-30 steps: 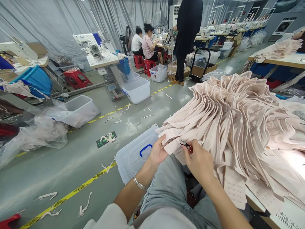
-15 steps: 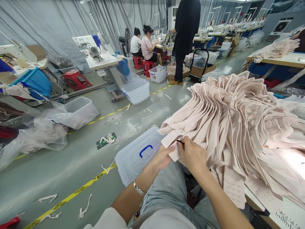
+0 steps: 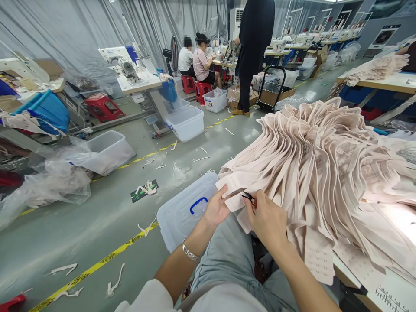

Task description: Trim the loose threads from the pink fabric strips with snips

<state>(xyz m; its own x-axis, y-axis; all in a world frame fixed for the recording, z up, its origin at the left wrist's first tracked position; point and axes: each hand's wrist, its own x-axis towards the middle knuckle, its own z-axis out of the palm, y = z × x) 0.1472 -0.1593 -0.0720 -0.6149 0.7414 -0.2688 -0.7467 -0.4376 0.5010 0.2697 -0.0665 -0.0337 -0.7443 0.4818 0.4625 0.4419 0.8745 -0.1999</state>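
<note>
Head view gives you grey floor [image 3: 97,234] spreading left of the fabric pile [image 3: 312,151], a broad heap of pale pink pieces just ahead and to your right. Its layers stand in wavy folds, and many of their ends fan down toward you. Beyond the pile, a person in dark clothing [image 3: 255,52] stands well apart from it. An open clear bin [image 3: 185,125] sits on the floor beyond and left of the pile; nearer, a lidded box [image 3: 175,221] with a blue handle lies just beside the pile's left end.

Your right hand [image 3: 268,221] is at the near left edge of the pile, its fingers [image 3: 249,211] wrapped around small dark snips. Your left hand [image 3: 216,210] is farther left of the pile, its fingers [image 3: 221,191] pinching a fabric end [image 3: 234,202]. That end juts out from the pile, long axis slanting sideways, its free tip pointing left toward your left hand.

The snips [image 3: 248,196] lie between your hands at the pile's near left edge, long axis running roughly crosswise, blade tips pointing left at the fabric end; you cannot tell whether the blades are parted.
</note>
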